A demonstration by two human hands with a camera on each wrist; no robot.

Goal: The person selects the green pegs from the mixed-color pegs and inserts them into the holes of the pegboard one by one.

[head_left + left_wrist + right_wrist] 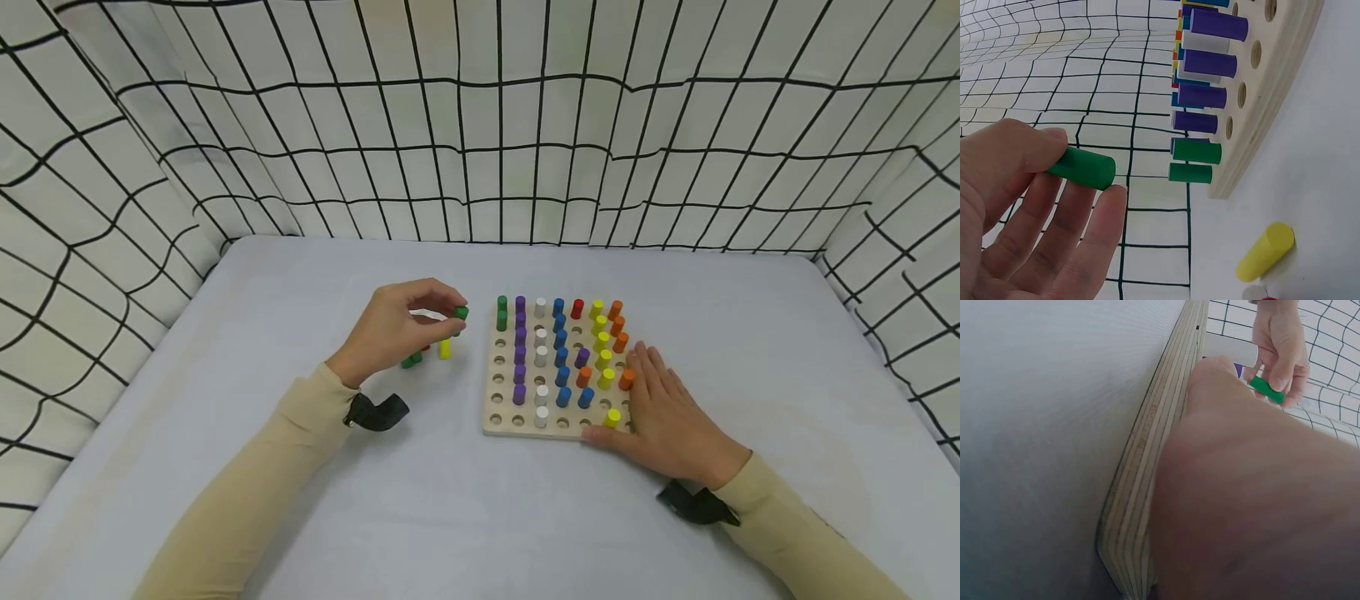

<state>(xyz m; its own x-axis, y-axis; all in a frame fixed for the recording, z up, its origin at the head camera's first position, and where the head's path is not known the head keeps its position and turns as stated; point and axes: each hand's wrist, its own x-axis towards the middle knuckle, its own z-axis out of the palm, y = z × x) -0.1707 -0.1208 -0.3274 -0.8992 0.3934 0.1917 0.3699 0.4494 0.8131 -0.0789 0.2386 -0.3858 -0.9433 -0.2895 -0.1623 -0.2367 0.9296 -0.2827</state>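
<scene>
My left hand (401,325) pinches a green peg (1088,169) between thumb and fingers, raised to the left of a wooden pegboard (507,428). Two green pegs (502,320) stand in the board's leftmost column, with holes below them. Beside them runs a column of purple pegs (520,356), then white pegs (541,356) with gaps between. Blue, red, yellow and orange pegs fill much of the right side. My right hand (667,417) rests against the board's right edge, fingers straight, with the thumb at the front edge near a yellow peg (612,417).
Below and behind the left hand lie loose pegs, among them a yellow peg (445,349) and green pegs (411,360); the hand partly hides this group. A white cloth (450,517) covers the table. Black-lined netting (480,150) surrounds its back and sides.
</scene>
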